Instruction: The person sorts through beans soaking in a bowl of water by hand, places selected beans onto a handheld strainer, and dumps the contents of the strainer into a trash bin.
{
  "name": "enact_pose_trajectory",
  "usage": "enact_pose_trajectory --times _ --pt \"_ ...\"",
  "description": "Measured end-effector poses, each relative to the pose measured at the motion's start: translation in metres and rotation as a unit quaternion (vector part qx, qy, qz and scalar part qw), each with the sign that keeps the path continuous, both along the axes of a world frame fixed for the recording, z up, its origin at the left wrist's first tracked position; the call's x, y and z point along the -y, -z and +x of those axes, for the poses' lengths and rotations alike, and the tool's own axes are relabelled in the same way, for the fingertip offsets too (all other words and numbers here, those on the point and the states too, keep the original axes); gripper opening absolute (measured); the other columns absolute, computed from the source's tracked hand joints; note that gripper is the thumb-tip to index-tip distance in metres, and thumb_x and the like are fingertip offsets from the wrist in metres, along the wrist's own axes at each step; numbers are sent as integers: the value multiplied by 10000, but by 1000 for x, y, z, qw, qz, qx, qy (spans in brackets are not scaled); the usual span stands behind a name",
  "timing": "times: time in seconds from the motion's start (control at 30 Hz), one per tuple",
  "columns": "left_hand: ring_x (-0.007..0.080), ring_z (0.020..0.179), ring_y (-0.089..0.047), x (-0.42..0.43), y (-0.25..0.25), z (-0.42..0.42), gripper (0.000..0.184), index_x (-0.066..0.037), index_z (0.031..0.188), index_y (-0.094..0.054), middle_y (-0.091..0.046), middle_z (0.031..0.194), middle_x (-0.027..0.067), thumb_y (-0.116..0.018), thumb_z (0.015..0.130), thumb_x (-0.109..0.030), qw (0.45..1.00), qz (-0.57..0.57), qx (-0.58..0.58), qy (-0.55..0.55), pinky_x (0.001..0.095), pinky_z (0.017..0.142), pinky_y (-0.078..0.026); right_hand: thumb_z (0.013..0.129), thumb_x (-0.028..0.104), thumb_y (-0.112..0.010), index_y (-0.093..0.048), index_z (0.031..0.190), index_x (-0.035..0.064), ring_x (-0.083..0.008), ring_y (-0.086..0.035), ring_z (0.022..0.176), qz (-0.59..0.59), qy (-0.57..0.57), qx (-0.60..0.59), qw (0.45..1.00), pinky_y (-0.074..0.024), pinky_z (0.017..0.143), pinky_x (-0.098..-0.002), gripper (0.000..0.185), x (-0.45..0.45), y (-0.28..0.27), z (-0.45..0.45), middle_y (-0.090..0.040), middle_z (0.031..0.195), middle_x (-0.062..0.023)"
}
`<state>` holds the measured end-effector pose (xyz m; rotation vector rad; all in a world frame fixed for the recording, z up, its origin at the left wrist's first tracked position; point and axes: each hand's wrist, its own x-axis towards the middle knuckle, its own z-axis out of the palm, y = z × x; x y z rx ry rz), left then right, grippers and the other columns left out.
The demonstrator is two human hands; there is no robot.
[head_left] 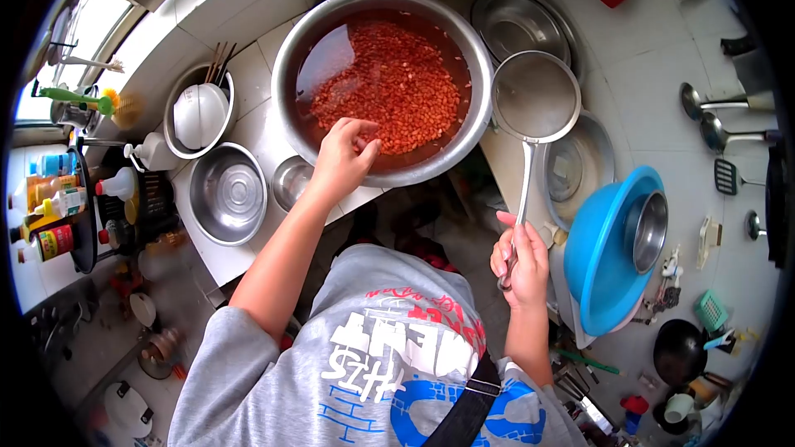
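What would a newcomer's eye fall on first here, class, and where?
Probably the large round silver metal basin of small orange-red kernels at top centre, with the left hand at its near side. Next, the bright blue round plastic basin at right, beside the long-handled round metal strainer in the right hand.

I have the left arm (287,255) reaching forward, the left hand (346,153) loosely curled. The right hand (522,263) grips, nearer the body.

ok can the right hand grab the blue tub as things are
Probably not without letting go: the right hand is closed round the strainer handle, though the blue tub looks close by.
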<state>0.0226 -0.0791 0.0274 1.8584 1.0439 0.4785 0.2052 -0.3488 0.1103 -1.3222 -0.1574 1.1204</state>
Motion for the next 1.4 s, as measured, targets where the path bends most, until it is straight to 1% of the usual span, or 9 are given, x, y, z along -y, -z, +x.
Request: enact_pose_trajectory --times 0.07,0.1,0.2,0.37,0.77,1.03,1.23,1.33,1.4 --pt "193 811 -624 -11 14 18 303 -2 1136 -695 -640 1018 122 -745 880 -156 999 33 -14 -12 325 765 -528 1106 209 -444 -599 1282 -36 -80 -477 516 -7 -18 23 1000 -394 461 -224 340 -12 0 12 -491 711 -4" --pt "241 818 -653 -18 17 28 328 5 1125 -697 -659 1002 152 -761 865 -185 999 26 -25 -23 364 785 -543 1103 206 -448 -603 1279 -38 -81 -480 518 -17 -30 44 998 -400 466 -225 338 -18 1 18 -492 711 -3" --pt "263 842 -677 -38 40 56 343 7 1123 -697 -672 1018 171 -771 858 -197 994 66 -75 -49 386 802 -550 1092 182 -473 -619 1258 -47 -78 -488 531 -30 -60 93 993 -420 495 -222 318 -28 5 41 -501 711 1" --pt "386 980 -658 -52 55 98 409 -1 1128 -679 -674 1038 213 -806 826 -245 981 98 -155 -59 451 878 -535 1087 163 -484 -627 1248 -49 -63 -484 545 -35 -93 112 989 -422 509 -217 302 -32 18 72 -513 711 4" --pt "400 1037 -646 -78 75 124 368 -21 1162 -665 -649 1141 203 -772 841 -165 980 155 -120 -39 469 893 -543 1084 154 -482 -624 1252 -67 -67 -480 539 -81 -57 116 988 -414 508 -218 311 -65 13 93 -523 699 -3" --pt "413 973 -658 -97 56 98 309 -34 1152 -644 -620 1104 184 -720 876 -151 970 143 -198 -2 499 825 -560 1081 144 -481 -626 1259 -67 -56 -477 544 -133 -86 164 974 -405 519 -213 312 -83 15 82 -531 689 4" --pt "396 930 -667 -104 60 101 241 -37 1103 -674 -630 1066 174 -708 886 -137 982 128 -138 -11 485 812 -560 1054 138 -535 -661 1228 -42 -54 -494 528 -204 -119 238 942 -413 507 -226 280 -98 10 75 -544 643 14" --pt "386 923 -666 -105 65 107 226 -44 1099 -686 -631 1050 173 -699 886 -117 997 59 -26 38 478 819 -557 1041 129 -556 -674 1205 -38 -64 -512 524 -236 -159 268 920 -425 509 -243 262 -104 10 71 -548 617 2" --pt "365 1004 -648 -101 58 108 273 -55 1135 -703 -626 1097 169 -683 863 -45 987 126 -42 91 443 871 -557 1034 121 -563 -676 1190 -42 -77 -521 522 -242 -177 288 910 -429 515 -257 252 -107 13 68 -550 606 -14"
